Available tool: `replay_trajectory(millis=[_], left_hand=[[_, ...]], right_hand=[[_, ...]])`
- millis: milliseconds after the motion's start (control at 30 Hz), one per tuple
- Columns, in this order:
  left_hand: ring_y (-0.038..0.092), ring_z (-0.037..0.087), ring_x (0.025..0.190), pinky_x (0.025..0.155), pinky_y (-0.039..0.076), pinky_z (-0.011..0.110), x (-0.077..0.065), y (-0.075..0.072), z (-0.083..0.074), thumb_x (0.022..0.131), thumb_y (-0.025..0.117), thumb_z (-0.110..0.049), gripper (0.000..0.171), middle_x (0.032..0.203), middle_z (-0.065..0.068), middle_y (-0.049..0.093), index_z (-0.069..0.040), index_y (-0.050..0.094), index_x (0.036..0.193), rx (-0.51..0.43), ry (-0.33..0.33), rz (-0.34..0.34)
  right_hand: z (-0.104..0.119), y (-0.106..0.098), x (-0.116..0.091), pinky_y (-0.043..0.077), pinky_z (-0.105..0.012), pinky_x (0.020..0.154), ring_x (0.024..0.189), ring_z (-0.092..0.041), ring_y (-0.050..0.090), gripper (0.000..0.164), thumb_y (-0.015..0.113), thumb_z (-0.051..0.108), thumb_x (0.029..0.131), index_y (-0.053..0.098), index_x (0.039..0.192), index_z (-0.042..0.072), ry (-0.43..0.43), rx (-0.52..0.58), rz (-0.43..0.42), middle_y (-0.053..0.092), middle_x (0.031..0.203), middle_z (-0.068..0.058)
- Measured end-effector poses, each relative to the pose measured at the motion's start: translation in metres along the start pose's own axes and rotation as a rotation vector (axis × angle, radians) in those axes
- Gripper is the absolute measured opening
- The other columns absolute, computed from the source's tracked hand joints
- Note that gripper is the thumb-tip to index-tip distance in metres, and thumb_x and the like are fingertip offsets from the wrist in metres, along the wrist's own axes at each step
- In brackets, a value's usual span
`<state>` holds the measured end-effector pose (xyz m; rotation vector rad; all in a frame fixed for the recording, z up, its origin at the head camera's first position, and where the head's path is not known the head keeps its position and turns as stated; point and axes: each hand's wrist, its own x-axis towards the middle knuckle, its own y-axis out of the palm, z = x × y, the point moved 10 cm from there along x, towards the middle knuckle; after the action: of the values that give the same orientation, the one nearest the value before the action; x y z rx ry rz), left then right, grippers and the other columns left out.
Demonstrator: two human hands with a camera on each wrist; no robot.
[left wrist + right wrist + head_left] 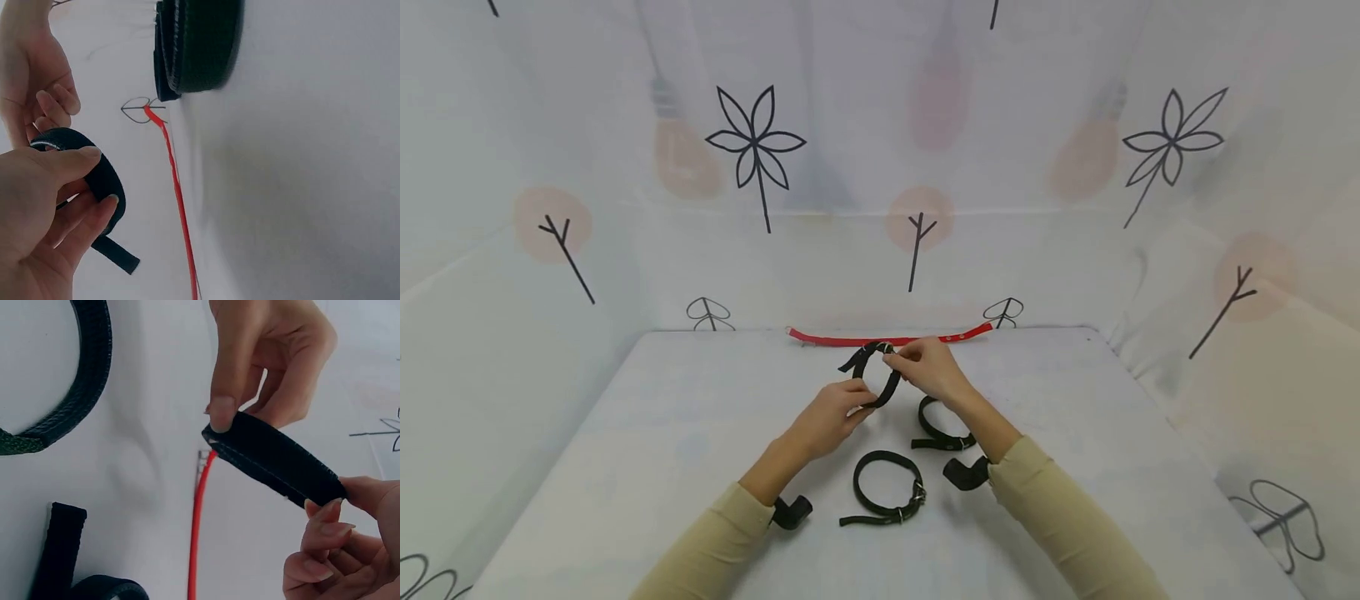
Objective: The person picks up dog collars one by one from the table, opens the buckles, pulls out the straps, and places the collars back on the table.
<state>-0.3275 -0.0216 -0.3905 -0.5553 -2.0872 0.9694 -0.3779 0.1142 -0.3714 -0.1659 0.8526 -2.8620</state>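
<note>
The left hand pinches a looped black strap, held up between both hands' fingers; a red strap lies beyond them. The right hand pinches the loop near its buckle.

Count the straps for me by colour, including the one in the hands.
Black, fabric-looking looped straps: 3 (one held up, two lying on the white table)
Long, flat red strap: 1 (at the table's far edge)
Total: 4
</note>
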Motion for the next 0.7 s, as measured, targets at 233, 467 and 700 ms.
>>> replay_trajectory(millis=[233,467,700], left_hand=[[0.067,0.016,0.096,0.087,0.057,0.034,-0.005,-0.007,0.012,0.086,0.081,0.0,0.018,0.102,0.001,0.07,-0.006,0.077,0.103,-0.03,-0.069,-0.083],[0.067,0.026,0.106,0.086,0.059,0.035,-0.019,-0.035,0.053,0.093,0.078,-0.012,0.023,0.112,0.011,0.07,-0.003,0.073,0.113,-0.333,-0.3,-0.415],[0.068,0.028,0.112,0.09,0.057,0.031,-0.024,-0.011,0.086,0.099,0.071,-0.02,0.039,0.125,0.022,0.065,0.002,0.063,0.13,-0.786,-0.568,-0.348]], right_hand=[[-0.003,0.0,-0.003,0.041,-0.031,0.058,0.064,-0.027,0.058,0.025,0.067,0.027,0.101,0.076,0.097,0.004,-0.044,0.021,0.007,0.062,0.067,-0.003],[-0.005,-0.009,-0.003,0.051,-0.034,0.06,0.068,-0.027,0.064,0.024,0.064,0.026,0.103,0.074,0.102,0.005,-0.097,0.041,0.002,0.067,0.073,-0.005],[-0.012,-0.008,-0.005,0.055,-0.035,0.07,0.073,-0.021,0.067,0.024,0.064,0.026,0.103,0.072,0.109,0.004,-0.087,0.096,0.032,0.071,0.083,-0.007]])
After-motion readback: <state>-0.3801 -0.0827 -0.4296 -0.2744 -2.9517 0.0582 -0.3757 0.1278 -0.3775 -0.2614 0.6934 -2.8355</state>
